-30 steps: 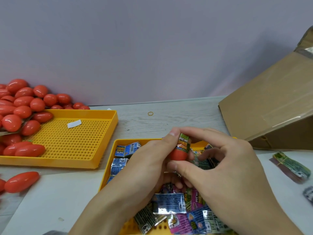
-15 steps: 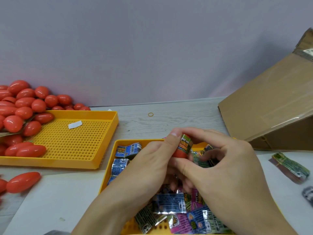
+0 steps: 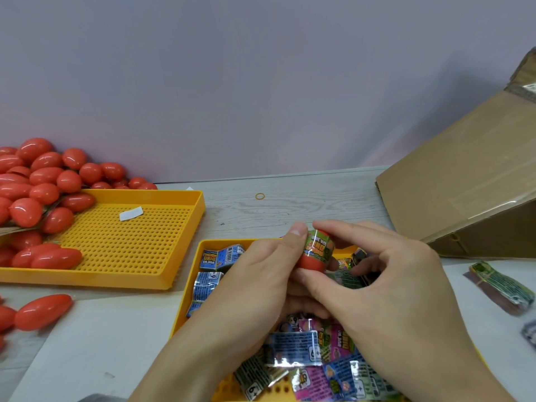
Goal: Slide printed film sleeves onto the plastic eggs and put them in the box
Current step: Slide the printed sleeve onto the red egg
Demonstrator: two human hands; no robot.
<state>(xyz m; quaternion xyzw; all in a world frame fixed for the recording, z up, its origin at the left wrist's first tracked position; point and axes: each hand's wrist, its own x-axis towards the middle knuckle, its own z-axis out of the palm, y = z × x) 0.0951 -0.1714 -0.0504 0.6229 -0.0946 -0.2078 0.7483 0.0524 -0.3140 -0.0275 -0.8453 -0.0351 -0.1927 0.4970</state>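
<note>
Both hands hold one red plastic egg above the near yellow tray. A green printed film sleeve wraps the egg's upper half, with a red tip showing above it. My left hand grips the egg from the left, thumb on the sleeve's top. My right hand pinches it from the right with thumb and forefinger. The tray holds several loose sleeves in blue, pink and green. The cardboard box stands at the right, its flap sloping toward me.
A second yellow perforated tray at the left holds a pile of red eggs and a white paper scrap. Loose eggs lie at the left edge. A banded bundle of sleeves lies at the right. A rubber band lies behind.
The sleeve has slid further down the egg, so a red tip now shows above it. Both hands stay in the same spot over the tray.
</note>
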